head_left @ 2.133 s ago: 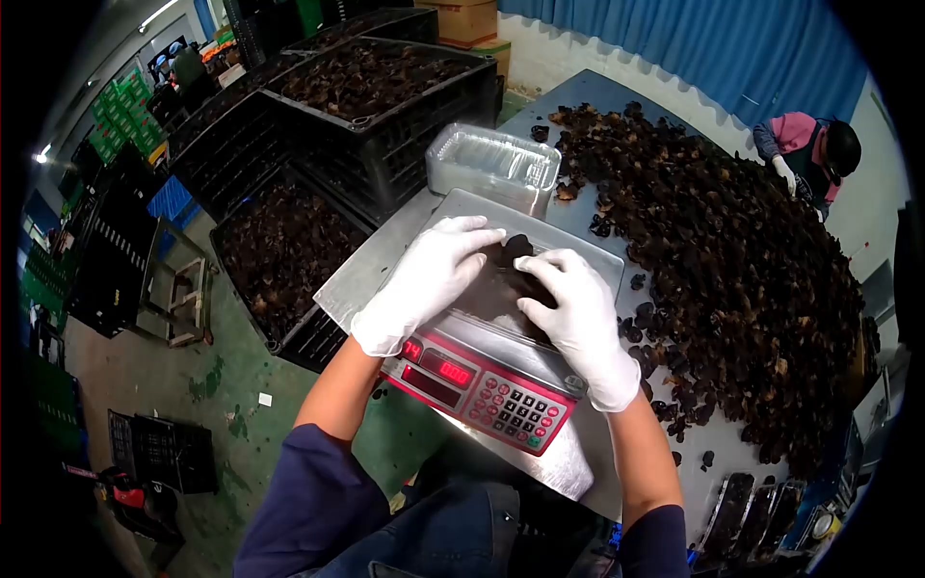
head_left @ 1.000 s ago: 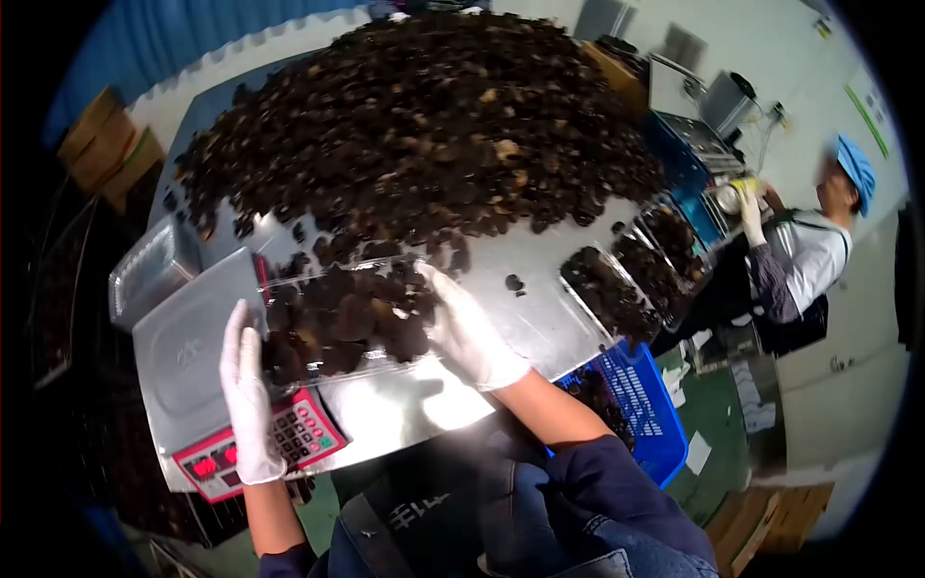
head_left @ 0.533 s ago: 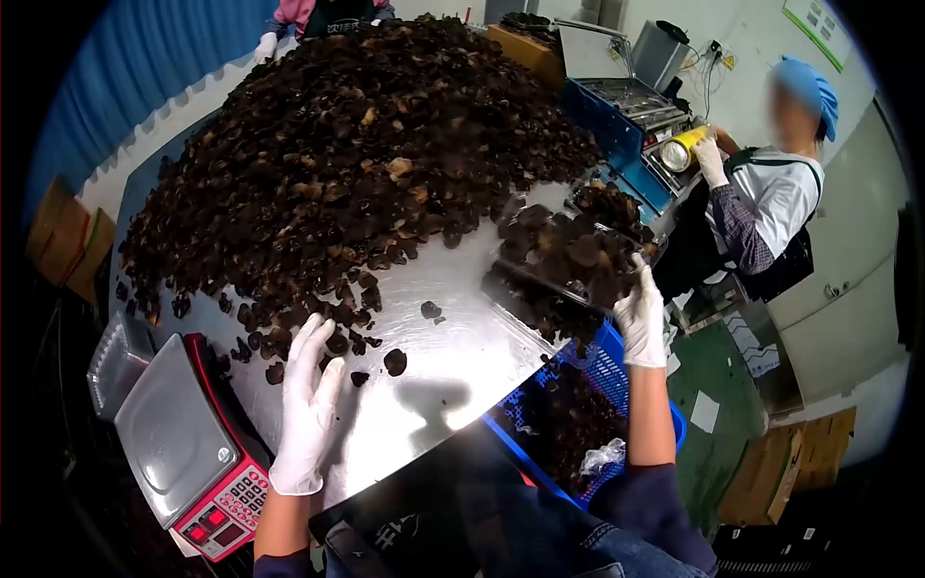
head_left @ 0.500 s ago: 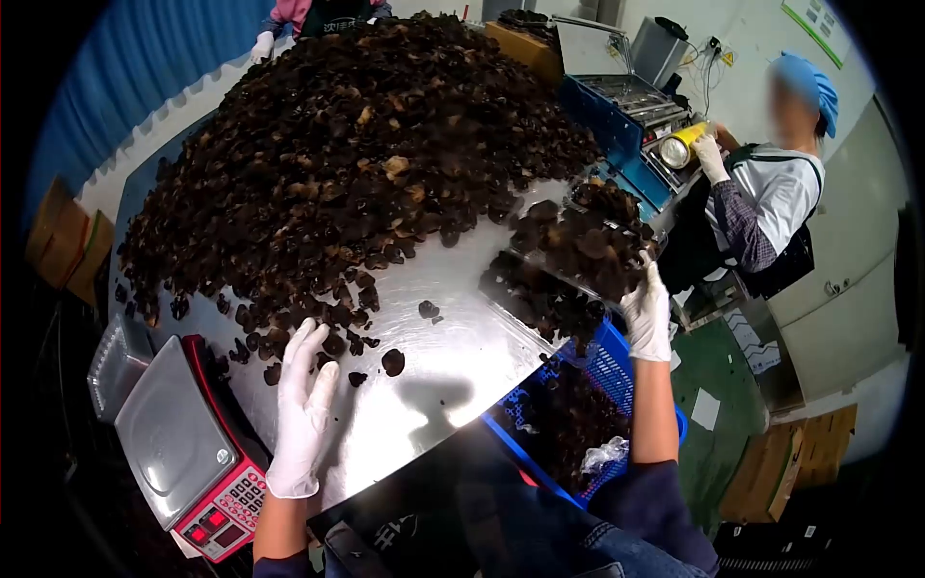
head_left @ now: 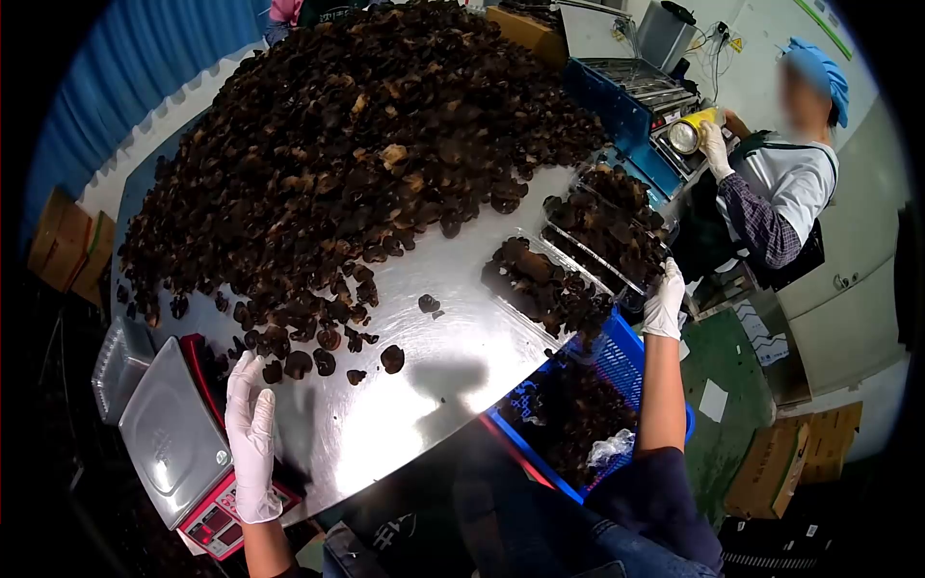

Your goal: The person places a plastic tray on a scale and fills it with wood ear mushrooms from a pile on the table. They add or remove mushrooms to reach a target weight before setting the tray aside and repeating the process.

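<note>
My left hand (head_left: pixel 252 438), in a white glove, is open with its fingers up, in front of the weighing scale (head_left: pixel 175 424). It holds nothing and is a little left of loose pieces of wood ear mushroom (head_left: pixel 299 363). My gloved right hand (head_left: pixel 665 303) grips the near right corner of a clear plastic tray (head_left: pixel 590 258) heaped with dark wood ear mushrooms (head_left: pixel 609 217). Directly beside it on the metal table (head_left: pixel 453 318) lies another filled tray (head_left: pixel 525 323). The tray edge partly hides my right fingertips.
A large mound of wood ear mushrooms (head_left: pixel 356 144) covers the far table. Below the near edge stands a blue basket (head_left: pixel 631 361) holding more pieces. Empty clear trays (head_left: pixel 122 366) are stacked left. At right, a co-worker (head_left: pixel 785 183) holds a yellow roll (head_left: pixel 692 132).
My right hand has moved right, and the tilted, blurred tray now sits lower beside the other one. My left hand has shifted left and down, from the loose pieces towards the scale.
</note>
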A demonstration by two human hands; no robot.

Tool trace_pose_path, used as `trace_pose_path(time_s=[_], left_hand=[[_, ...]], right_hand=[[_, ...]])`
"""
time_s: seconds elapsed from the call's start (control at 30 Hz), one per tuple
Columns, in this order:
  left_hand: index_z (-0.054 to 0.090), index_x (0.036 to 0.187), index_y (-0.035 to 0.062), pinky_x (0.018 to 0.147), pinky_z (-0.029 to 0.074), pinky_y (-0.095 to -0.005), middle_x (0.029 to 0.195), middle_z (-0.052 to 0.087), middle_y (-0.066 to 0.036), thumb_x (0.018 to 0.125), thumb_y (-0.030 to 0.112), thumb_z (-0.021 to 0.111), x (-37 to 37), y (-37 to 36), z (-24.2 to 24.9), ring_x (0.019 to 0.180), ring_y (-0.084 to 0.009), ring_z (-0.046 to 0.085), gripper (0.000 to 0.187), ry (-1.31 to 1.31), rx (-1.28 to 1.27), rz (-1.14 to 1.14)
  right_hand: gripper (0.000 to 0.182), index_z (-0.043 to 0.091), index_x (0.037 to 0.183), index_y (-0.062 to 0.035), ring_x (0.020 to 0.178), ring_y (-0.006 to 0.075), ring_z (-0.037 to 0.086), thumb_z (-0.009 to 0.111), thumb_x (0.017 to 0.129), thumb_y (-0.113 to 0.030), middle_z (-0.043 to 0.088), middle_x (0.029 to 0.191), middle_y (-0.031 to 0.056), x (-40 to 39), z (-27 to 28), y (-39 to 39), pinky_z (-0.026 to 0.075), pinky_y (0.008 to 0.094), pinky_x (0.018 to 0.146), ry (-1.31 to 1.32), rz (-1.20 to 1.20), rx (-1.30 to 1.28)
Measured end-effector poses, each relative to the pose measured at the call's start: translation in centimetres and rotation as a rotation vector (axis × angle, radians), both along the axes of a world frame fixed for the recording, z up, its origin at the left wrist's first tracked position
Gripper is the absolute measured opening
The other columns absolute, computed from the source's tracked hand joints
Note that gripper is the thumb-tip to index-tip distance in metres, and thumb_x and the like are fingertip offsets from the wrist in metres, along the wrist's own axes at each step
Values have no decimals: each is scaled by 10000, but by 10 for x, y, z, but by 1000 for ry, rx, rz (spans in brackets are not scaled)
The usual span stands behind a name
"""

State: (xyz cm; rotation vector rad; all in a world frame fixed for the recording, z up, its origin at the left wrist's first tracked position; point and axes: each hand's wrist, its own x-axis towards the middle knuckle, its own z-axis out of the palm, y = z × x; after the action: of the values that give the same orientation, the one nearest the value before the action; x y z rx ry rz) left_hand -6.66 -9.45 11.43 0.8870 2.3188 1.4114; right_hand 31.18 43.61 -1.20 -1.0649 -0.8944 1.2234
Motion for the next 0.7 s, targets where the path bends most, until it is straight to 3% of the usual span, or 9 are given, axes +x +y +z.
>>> trace_pose_path(time_s=[0.17,0.2,0.27,0.3,0.37,0.43,0.5,0.57,0.7], left_hand=[[542,1359,27,1153,264,-368,1504,422,-150,978,196,561,-7,-15,2,1405,-257,373,417,50,-14,90],[554,1343,24,1168,245,-385,1499,429,-158,967,181,570,-8,-18,4,1413,-269,366,407,33,5,108],[561,1327,20,1156,276,-381,1500,431,-151,948,142,584,-17,-29,9,1396,-263,396,399,50,3,143],[561,1326,19,1151,289,-381,1499,432,-149,941,127,587,-25,-37,10,1391,-260,404,400,54,-2,174],[573,1309,11,1129,334,-363,1491,444,-147,935,104,588,-51,-55,12,1385,-253,417,385,110,39,211],[601,1280,12,1103,360,-344,1435,514,-136,933,97,612,-89,-81,18,1348,-242,459,358,223,40,289],[622,1261,12,1047,413,-314,1341,599,-126,932,96,616,-133,-103,30,1250,-226,551,340,173,104,422],[633,1234,-14,982,464,-307,1227,670,-141,926,65,605,-185,-130,32,1146,-228,627,319,373,-19,480],[635,1220,-20,955,479,-306,1170,686,-169,914,74,629,-317,-208,-22,1108,-226,645,320,539,-297,494]], right_hand=[[215,618,1127,-66,764,155,614,606,988,-230,662,949,22,17,-41,30,510,305,683,-9,-208,165],[279,574,1214,-20,904,150,585,594,996,-194,626,1062,49,17,-31,20,494,286,787,-29,-169,109],[209,630,1094,-100,784,136,573,548,996,-266,655,954,13,35,-29,22,448,288,685,-117,-48,49],[243,634,1088,-81,787,132,564,533,996,-282,655,969,8,9,4,-9,445,287,696,30,-41,-17],[202,635,1013,-95,889,166,564,552,971,-275,626,958,19,43,-13,16,459,318,787,-180,46,62],[453,538,1338,-41,1035,165,583,536,983,-321,597,1309,70,39,-4,14,426,273,870,-31,-53,-76],[520,455,1439,-61,1124,191,555,536,986,-302,487,1458,92,22,34,-19,406,299,948,-172,-136,-224],[508,438,1455,-66,1243,227,504,525,1001,-277,444,1492,119,40,29,-12,369,326,1028,-455,-131,86],[413,488,1383,34,1284,283,494,510,1026,-173,511,1408,196,-70,79,-141,331,378,1132,-868,-99,768]])
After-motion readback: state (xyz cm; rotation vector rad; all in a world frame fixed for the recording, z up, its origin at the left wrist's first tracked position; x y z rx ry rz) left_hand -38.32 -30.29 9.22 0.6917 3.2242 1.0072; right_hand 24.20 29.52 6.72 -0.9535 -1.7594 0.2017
